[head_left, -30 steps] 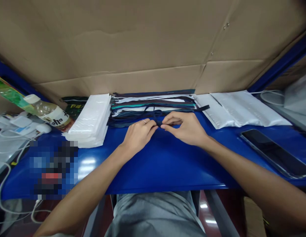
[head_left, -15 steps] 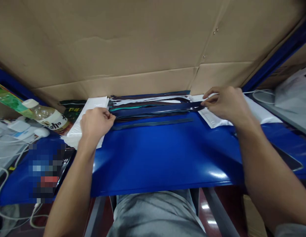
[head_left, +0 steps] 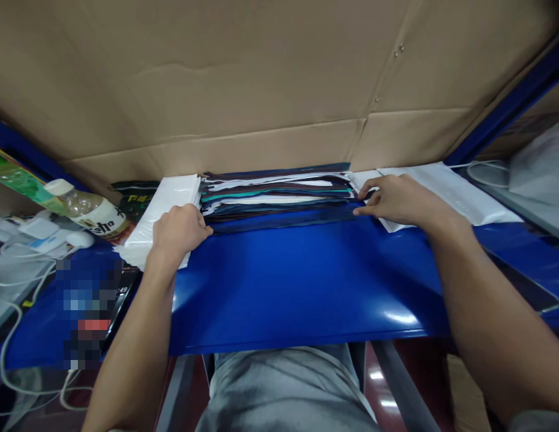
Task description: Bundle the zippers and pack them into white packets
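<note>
Several long thin strips [head_left: 279, 193], dark, white and teal, lie side by side along the back of the blue table [head_left: 297, 276]. Nearest me is a dark navy strip [head_left: 283, 221], stretched out flat between my hands. My left hand [head_left: 180, 231] is closed at its left end, fingers pressed together. At the strip's right end is my right hand [head_left: 387, 201], its thumb and fingers pinched around the end. White packets lie under or beside both hands, one at the left [head_left: 164, 207] and one at the right [head_left: 463, 192].
A cardboard panel [head_left: 270, 72] rises behind the strips. To the left are a bottle [head_left: 92, 210], white cables and chargers [head_left: 40, 231], and a partly blurred phone [head_left: 121, 300]. A dark flat object [head_left: 522, 279] lies beside my right forearm. A plastic bag [head_left: 543, 162] is at far right.
Both hands have come slightly nearer to me. The navy strip moved down from over the bundle to its near edge, where it now covers the dark strip seen there before.
</note>
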Available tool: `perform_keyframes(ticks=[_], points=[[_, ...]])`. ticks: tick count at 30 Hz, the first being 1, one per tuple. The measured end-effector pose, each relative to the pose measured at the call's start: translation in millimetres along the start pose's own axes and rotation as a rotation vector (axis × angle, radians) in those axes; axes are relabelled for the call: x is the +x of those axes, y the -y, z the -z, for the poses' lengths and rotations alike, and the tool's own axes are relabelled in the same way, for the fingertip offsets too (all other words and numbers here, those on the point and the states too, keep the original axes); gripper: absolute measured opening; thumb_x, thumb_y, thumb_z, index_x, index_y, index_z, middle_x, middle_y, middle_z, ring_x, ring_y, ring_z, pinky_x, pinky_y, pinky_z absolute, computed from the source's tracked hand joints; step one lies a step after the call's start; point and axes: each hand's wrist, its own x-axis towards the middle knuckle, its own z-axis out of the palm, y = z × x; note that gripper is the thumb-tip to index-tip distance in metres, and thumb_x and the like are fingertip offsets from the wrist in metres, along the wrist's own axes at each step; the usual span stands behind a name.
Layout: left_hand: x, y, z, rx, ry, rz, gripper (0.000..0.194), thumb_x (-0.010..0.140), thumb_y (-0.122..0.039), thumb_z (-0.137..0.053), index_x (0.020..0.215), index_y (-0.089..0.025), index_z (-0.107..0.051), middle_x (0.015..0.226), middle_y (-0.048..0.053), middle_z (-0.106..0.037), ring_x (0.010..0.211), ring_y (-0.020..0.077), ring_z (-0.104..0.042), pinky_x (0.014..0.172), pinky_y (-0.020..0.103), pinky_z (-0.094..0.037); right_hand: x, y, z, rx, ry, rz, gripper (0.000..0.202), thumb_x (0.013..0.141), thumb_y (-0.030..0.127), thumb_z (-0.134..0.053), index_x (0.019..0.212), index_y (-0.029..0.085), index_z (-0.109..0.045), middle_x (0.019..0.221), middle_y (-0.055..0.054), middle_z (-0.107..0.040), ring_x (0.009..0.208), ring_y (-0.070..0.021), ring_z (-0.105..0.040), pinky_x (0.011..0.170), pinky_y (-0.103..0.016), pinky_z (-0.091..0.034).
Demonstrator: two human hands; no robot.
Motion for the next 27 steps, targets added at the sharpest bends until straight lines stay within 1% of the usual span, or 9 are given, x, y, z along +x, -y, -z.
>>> perform_keyframes(ticks=[3,6,10,12,14,17,19,23,27], points=[[-4,-2,6.3,-0.034,-0.071,0.02,0.029,0.086,-0.05,-0.075,0.098,-0.027,-0.086,0.101,0.015,-0.079,0.099,0.0405,-0.075,0.086,0.051,-0.061,-1,1,-1,-0.079,-0.051,0.066,0.035,0.091,0.057,-0.079,0.104,0.025,-0.079,0.087,-0.009,-0.08,0.077,-0.0279,-0.07,0.075,-0.041,-0.048],[-2,-5,18.5,-0.084,-0.157,0.01,0.029,0.09,-0.05,-0.072,0.099,-0.026,-0.086,0.099,0.014,-0.08,0.099,0.0387,-0.075,0.088,0.05,-0.061,-3,9,-3,-0.101,-0.113,0.113,0.033,0.096,0.055,-0.071,0.102,0.024,-0.079,0.084,-0.009,-0.079,0.075,-0.0264,-0.07,0.073,-0.039,-0.047],[27,-12,35.3,-0.089,-0.238,-0.131,0.03,0.094,-0.039,-0.069,0.115,-0.025,-0.085,0.109,0.014,-0.081,0.106,0.037,-0.073,0.095,0.049,-0.058,-7,30,-10,-0.083,-0.151,0.187,0.025,0.096,0.049,-0.071,0.099,0.025,-0.077,0.079,-0.005,-0.078,0.071,-0.0248,-0.069,0.068,-0.037,-0.045],[50,-16,39.7,-0.027,-0.218,-0.146,0.037,0.094,-0.039,-0.07,0.126,-0.023,-0.083,0.12,0.018,-0.08,0.113,0.0389,-0.071,0.098,0.049,-0.056,-9,42,-14,-0.067,-0.137,0.234,0.023,0.097,0.047,-0.07,0.1,0.025,-0.076,0.079,-0.004,-0.078,0.072,-0.0244,-0.07,0.067,-0.037,-0.044],[70,-21,40.5,0.052,-0.155,-0.168,0.043,0.094,-0.039,-0.073,0.133,-0.023,-0.081,0.126,0.019,-0.078,0.116,0.0395,-0.07,0.099,0.048,-0.055,-11,52,-18,-0.044,-0.111,0.263,0.022,0.099,0.046,-0.069,0.101,0.025,-0.076,0.077,-0.003,-0.078,0.072,-0.0242,-0.071,0.068,-0.037,-0.044],[88,-29,36.2,0.134,-0.087,-0.276,0.043,0.096,-0.035,-0.071,0.137,-0.026,-0.079,0.13,0.018,-0.077,0.118,0.0386,-0.07,0.102,0.046,-0.052,-13,60,-22,-0.03,-0.087,0.267,0.022,0.1,0.046,-0.067,0.099,0.026,-0.075,0.079,-0.002,-0.079,0.074,-0.0243,-0.072,0.066,-0.037,-0.043],[91,-35,31.9,0.169,-0.081,-0.321,0.041,0.099,-0.034,-0.067,0.137,-0.024,-0.079,0.13,0.019,-0.076,0.12,0.0392,-0.07,0.104,0.047,-0.05,-14,62,-23,-0.035,-0.085,0.26,0.021,0.1,0.046,-0.067,0.099,0.027,-0.075,0.083,-0.002,-0.08,0.075,-0.0244,-0.072,0.064,-0.036,-0.041],[90,-39,29.9,0.208,-0.08,-0.313,0.039,0.104,-0.031,-0.056,0.132,-0.02,-0.081,0.124,0.021,-0.077,0.124,0.0407,-0.069,0.107,0.05,-0.048,-14,62,-23,-0.042,-0.096,0.262,0.023,0.101,0.047,-0.066,0.099,0.027,-0.076,0.082,-0.002,-0.08,0.076,-0.0251,-0.073,0.063,-0.036,-0.039],[82,-33,38.8,0.073,-0.207,-0.254,0.041,0.106,-0.034,-0.051,0.129,-0.016,-0.08,0.126,0.023,-0.077,0.127,0.0445,-0.068,0.109,0.055,-0.048,-13,63,-25,-0.023,-0.105,0.274,0.024,0.102,0.048,-0.065,0.1,0.027,-0.076,0.08,-0.002,-0.08,0.075,-0.0258,-0.074,0.064,-0.037,-0.042]])
